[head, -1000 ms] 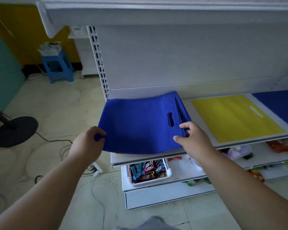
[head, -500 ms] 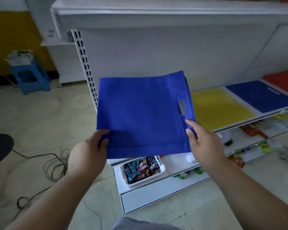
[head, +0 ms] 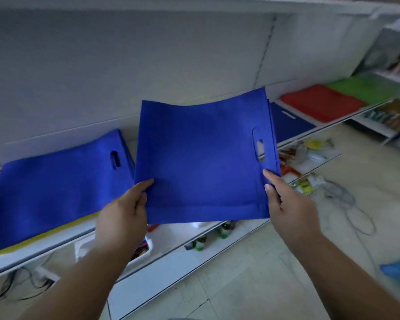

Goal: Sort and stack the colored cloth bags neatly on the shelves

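I see the blue bag (head: 203, 162) held flat in the air in front of the shelf (head: 56, 241), its cut-out handle toward the right. My left hand (head: 123, 218) pinches its lower left edge, thumb on top; my right hand (head: 286, 204) pinches the lower right corner just below the handle. To the left a blue pile (head: 53, 188) lies on the shelf over a yellow bag (head: 44, 236) (only its edge shows). Further right along the shelf lie another blue stack (head: 286, 123), a red stack (head: 321, 105) and a green stack (head: 365, 88). Small goods sit blurred on the lower shelf (head: 217, 236).
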Motion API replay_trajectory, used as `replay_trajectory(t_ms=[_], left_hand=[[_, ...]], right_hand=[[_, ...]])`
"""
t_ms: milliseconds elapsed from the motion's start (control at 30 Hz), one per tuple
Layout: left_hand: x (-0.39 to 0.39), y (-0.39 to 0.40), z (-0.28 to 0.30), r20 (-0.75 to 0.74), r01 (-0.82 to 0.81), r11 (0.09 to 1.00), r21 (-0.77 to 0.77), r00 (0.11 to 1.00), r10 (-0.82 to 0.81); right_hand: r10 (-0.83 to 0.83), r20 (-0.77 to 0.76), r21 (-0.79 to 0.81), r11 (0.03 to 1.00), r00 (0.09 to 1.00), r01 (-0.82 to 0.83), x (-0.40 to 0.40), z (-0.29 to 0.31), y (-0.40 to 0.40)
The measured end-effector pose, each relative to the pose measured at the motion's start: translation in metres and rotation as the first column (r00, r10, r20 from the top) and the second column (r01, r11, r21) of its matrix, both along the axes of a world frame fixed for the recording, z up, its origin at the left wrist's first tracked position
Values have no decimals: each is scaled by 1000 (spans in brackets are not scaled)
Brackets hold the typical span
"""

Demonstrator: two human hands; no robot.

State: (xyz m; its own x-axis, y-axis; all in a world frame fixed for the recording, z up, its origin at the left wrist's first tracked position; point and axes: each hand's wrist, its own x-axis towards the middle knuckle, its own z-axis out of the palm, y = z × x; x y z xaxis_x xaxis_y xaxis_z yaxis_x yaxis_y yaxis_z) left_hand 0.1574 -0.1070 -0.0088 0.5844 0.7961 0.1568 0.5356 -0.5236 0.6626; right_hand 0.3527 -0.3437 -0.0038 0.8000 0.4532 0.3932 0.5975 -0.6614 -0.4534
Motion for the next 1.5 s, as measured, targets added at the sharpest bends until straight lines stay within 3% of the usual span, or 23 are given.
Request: replay_trajectory(t_ms=[267,667,800,1000,1233,1367,1500], left_hand=[[199,-107,6,8,184,982,34,983,-184],[406,-133,6,-23,241,970,19,970,-240],[452,-136,11,-64,164,986,4,985,-163],[483,-149,1,-147,-83,995,46,985,89],[492,-183,0,-256,-449,893,23,861,440],[492,-183,1,-328,-524,851,26,800,502],[495,-167,-7,-350,-469,882,56,818,457]], right_hand=[[-157,-24,18,987,987,157,163,12,-136],[-150,-7,-175,974,989,146,387,11,-163],[-80,-10,-123,989,997,78,445,11,-156],[223,-25,-67,972,974,-224,530,-12,-117],[523,-125,-125,834,843,-537,588,-21,-65],[566,-217,-165,782,795,-601,593,-24,-48],[570,-306,-130,769,763,-626,590,-23,-40]])
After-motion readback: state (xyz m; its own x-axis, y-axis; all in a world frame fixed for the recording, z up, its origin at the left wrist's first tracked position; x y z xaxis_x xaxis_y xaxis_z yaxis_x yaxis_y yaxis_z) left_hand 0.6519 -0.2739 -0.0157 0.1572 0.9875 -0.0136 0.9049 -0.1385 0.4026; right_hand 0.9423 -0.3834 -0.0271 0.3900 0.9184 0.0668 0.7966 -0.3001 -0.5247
